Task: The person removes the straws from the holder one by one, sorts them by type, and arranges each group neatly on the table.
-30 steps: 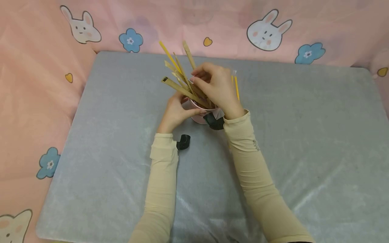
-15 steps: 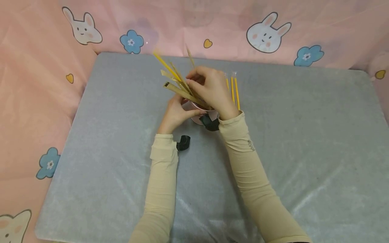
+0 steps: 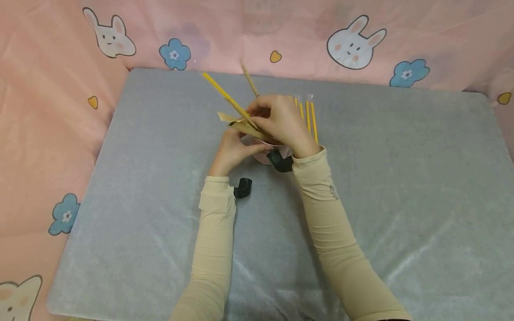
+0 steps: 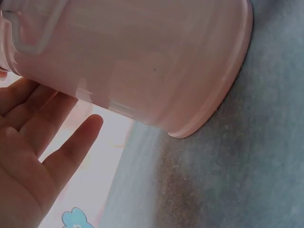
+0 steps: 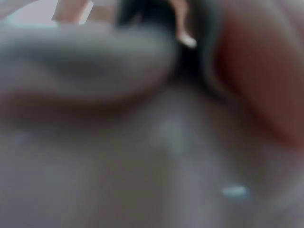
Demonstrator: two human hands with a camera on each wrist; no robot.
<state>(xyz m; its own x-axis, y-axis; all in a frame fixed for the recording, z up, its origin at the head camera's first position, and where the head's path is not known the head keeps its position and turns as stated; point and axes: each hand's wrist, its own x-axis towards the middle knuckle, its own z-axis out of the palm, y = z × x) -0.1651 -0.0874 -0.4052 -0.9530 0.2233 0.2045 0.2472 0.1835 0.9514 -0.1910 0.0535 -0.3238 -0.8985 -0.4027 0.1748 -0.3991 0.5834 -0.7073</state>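
A pink pail (image 3: 262,156) with a white wire handle (image 4: 35,47) stands on the grey table. My left hand (image 3: 230,149) grips it near the rim, thumb along the front and fingers round the far side. Tan paper-wrapped sticks (image 3: 249,129) and a long yellow straw (image 3: 225,93) lean out of it to the left. Over the opening, my right hand (image 3: 283,120) has its thumb and forefinger curled together among the sticks. One thin tan stick (image 3: 250,79) rises from behind its fingers. The right wrist view is mostly blur, with a finger (image 5: 266,61) at the right.
Several yellow straws (image 3: 308,117) in clear wrap show on the table just beyond my right wrist. The grey cloth-covered table (image 3: 401,178) reaches back to a pink curtain (image 3: 257,26) printed with rabbits and flowers. A black wrist mount (image 3: 242,188) juts from the left sleeve.
The sticks and yellow straw have dropped lower and bunched together. The rear tan stick has turned edge-on. My right hand has shifted slightly left and down, uncovering more yellow straws; the left hand stays.
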